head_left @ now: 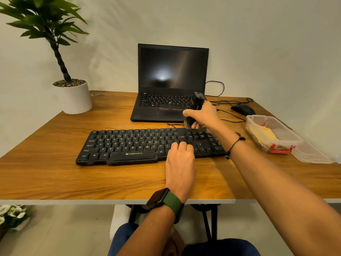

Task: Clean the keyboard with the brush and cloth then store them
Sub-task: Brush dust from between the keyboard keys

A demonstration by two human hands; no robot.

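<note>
While the left hand (180, 157) rests on the black keyboard (147, 145), its fingers (182, 145) lie relaxed and nearly straight over the keys just right of the main letter block, holding nothing. Right hand (203, 115) is raised over the keyboard's far right corner, its fingers curled around the black brush (197, 102); the handle stands upright above the fist, and the grey bristles emerge below the thumb, at or just above the keys at the top of the navigation cluster; contact cannot be confirmed. Keyboard lies across the middle of the wooden tabletop (55, 178), tilted slightly, its near edge toward the person. Behind it stands an open laptop (171, 84) with a dark screen. At the right edge sits a clear plastic container (273, 133) with red latches, holding a yellow cloth (267, 133); its transparent lid (311, 152) lies just beside it on the right. A black mouse (243, 109) lies beyond the container, with cables trailing nearby. A potted plant (72, 95) occupies the far left corner. The left wrist carries a green-strapped watch (164, 200); the right wrist a dark cord bracelet (234, 145).
</note>
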